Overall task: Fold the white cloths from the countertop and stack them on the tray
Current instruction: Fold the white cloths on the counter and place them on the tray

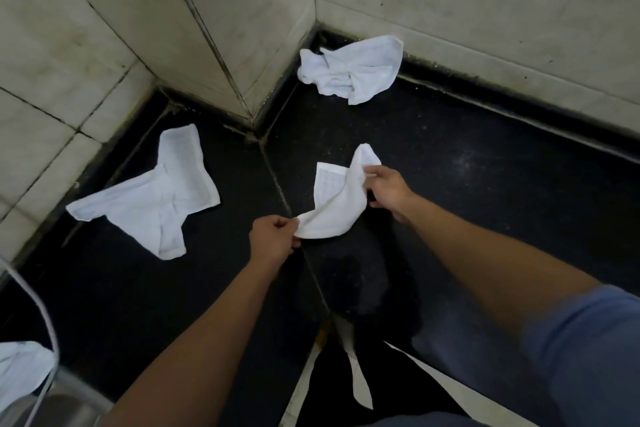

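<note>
A small white cloth [334, 204] hangs just above the black countertop [467, 204], stretched between both hands. My left hand [273, 239] pinches its near left corner. My right hand [389, 189] pinches its far right edge. A second white cloth [156, 198] lies crumpled and spread on the counter to the left. A third white cloth [349, 69] lies bunched in the far corner against the wall. At the bottom left, a metal tray [74, 400] shows only in part, with a white cloth [20, 369] at its edge.
Pale tiled walls [214, 10] enclose the counter at the back and left, with a jutting wall corner between the two lying cloths. A thin white cord [41, 312] crosses the bottom left. The counter's front edge runs under my arms.
</note>
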`<control>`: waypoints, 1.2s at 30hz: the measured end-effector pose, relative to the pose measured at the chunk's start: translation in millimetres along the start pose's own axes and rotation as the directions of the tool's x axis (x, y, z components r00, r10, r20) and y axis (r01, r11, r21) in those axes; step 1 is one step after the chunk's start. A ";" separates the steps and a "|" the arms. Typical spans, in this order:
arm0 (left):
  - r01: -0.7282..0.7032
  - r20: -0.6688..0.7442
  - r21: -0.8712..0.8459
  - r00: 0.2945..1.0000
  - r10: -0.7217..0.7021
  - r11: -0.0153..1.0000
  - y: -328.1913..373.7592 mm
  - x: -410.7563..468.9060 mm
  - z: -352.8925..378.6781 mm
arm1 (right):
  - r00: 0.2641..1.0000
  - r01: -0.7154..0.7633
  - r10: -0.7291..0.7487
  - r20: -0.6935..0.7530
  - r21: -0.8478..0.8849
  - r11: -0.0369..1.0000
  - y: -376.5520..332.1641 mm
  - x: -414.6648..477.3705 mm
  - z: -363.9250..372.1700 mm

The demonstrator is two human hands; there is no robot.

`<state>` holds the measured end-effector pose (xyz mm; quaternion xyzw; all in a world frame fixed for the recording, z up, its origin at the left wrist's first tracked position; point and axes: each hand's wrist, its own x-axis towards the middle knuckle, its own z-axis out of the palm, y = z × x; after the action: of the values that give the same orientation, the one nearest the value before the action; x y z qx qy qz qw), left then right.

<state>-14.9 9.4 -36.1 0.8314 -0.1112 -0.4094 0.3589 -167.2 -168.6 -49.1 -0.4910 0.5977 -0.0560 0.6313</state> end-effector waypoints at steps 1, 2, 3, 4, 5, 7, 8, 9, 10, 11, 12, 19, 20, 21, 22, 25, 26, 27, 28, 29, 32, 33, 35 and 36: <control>0.005 -0.008 0.008 1.000 -0.005 1.000 -0.9 2.4 -1.5 | 0.998 0.049 -0.054 -0.030 -0.147 0.988 5.1 0.2 2.1; 0.007 -0.014 0.016 1.000 -0.007 1.000 -2.2 4.2 -2.9 | 0.993 0.090 -0.107 -0.054 -0.259 0.962 9.6 -3.3 4.3; 0.008 -0.018 0.026 1.000 -0.008 1.000 -4.0 5.4 -4.4 | 0.988 0.115 -0.142 -0.061 -0.325 0.939 15.0 -6.3 6.9; 0.011 -0.021 0.034 1.000 -0.010 0.999 -6.2 5.6 -5.8 | 0.987 0.125 -0.152 -0.046 -0.361 0.924 19.4 -11.4 9.3; 0.013 -0.022 0.040 1.000 -0.012 0.999 -8.7 5.4 -6.8 | 0.989 0.127 -0.146 -0.020 -0.381 0.916 25.4 -13.6 11.3; 0.013 -0.020 0.044 1.000 -0.012 0.999 -13.6 4.1 -8.1 | 0.995 0.101 -0.093 0.040 -0.399 0.911 31.8 -20.1 12.7; 0.015 -0.018 0.045 1.000 -0.014 0.999 -15.0 2.6 -9.0 | 0.996 0.079 -0.059 0.064 -0.382 0.921 31.8 -23.3 11.8; 0.018 -0.016 0.043 1.000 -0.017 0.999 -15.6 1.3 -9.8 | 0.996 0.057 -0.031 0.084 -0.335 0.941 29.5 -25.3 9.8; 0.023 -0.013 0.042 1.000 -0.022 0.999 -15.7 -0.1 -10.8 | 0.995 0.038 -0.013 0.094 -0.273 0.961 25.0 -27.3 6.6; 0.027 -0.009 0.046 1.000 -0.026 0.999 -15.7 -1.3 -11.4 | 0.996 0.026 -0.008 0.090 -0.200 0.979 20.0 -29.3 2.6; 0.027 0.000 0.059 1.000 -0.027 0.998 -15.3 -2.8 -11.7 | 0.997 0.021 -0.012 0.075 -0.127 0.992 14.0 -32.3 -1.9; -0.132 0.245 0.342 0.968 0.047 0.930 -22.8 -27.4 9.2 | 0.997 0.077 -0.075 -0.025 0.086 0.993 17.3 -50.6 -32.5; -0.162 0.273 0.386 0.960 0.056 0.908 -24.9 -30.2 12.5 | 0.997 0.062 -0.059 -0.045 0.070 0.996 24.9 -53.2 -36.3; -0.190 0.297 0.427 0.953 0.062 0.884 -26.8 -32.1 15.3 | 0.997 0.048 -0.043 -0.067 0.061 0.997 32.5 -56.8 -39.8; -0.215 0.319 0.467 0.945 0.063 0.858 -28.3 -34.1 17.5 | 0.995 0.039 -0.036 -0.091 0.041 0.998 41.5 -59.8 -44.0; -0.291 0.386 0.614 0.922 0.042 0.734 -29.0 -40.6 22.3 | 0.990 0.015 -0.030 -0.135 -0.109 0.994 72.9 -68.1 -57.8; -0.317 0.411 0.661 0.911 0.025 0.680 -29.0 -42.2 23.1 | 0.991 -0.010 -0.018 -0.134 -0.203 0.979 84.6 -70.5 -63.4; -0.342 0.436 0.698 0.900 0.006 0.629 -29.3 -42.2 23.8 | 0.991 -0.040 -0.002 -0.133 -0.313 0.949 94.4 -73.2 -68.9; -0.363 0.456 0.725 0.890 -0.012 0.585 -28.3 -41.3 24.2 | 0.992 -0.063 0.013 -0.123 -0.417 0.907 102.7 -76.1 -74.0; -0.381 0.467 0.745 0.884 -0.020 0.548 -25.7 -39.1 24.2 | 0.993 -0.077 0.019 -0.117 -0.511 0.856 108.9 -78.2 -78.5; -0.415 0.422 0.788 0.902 0.092 0.456 -7.5 -26.1 23.1 | 0.982 -0.070 -0.075 -0.173 -0.705 0.706 106.9 -79.0 -87.2; -0.438 0.399 0.794 0.899 0.182 0.422 0.1 -19.9 23.2 | 0.969 -0.048 -0.148 -0.196 -0.740 0.670 100.9 -75.6 -88.6; -0.500 0.384 0.781 0.857 0.344 0.373 14.4 -7.5 26.5 | 0.933 0.027 -0.291 -0.212 -0.766 0.643 84.2 -63.1 -88.4; -0.534 0.395 0.766 0.830 0.393 0.357 20.5 -1.1 29.9 | 0.918 0.055 -0.332 -0.218 -0.758 0.650 75.1 -54.3 -86.3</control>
<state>-36.1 -20.0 -33.5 0.7980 -0.5530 -0.2394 -0.0064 -291.0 -142.2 -45.7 -0.7481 0.6108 0.0387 0.2563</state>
